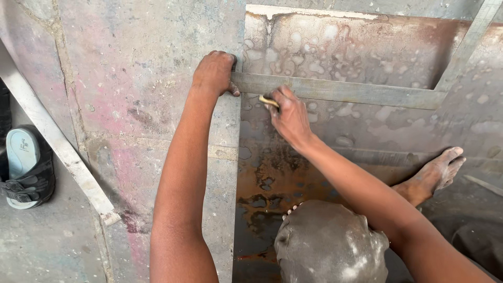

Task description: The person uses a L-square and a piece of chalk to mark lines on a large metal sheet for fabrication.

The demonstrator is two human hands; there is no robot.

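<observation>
A rusty, stained metal sheet lies flat on the concrete floor. A grey steel square lies across the sheet, its long arm running left to right and its short arm rising at the upper right. My left hand presses down on the left end of the long arm, at the sheet's left edge. My right hand sits just below the long arm and pinches a small pale yellowish marking piece with its tip against the edge of the square.
My bare foot rests on the sheet at the right, and my dusty knee is at the bottom centre. A sandal lies at the far left beside a pale metal strip that runs diagonally over the floor.
</observation>
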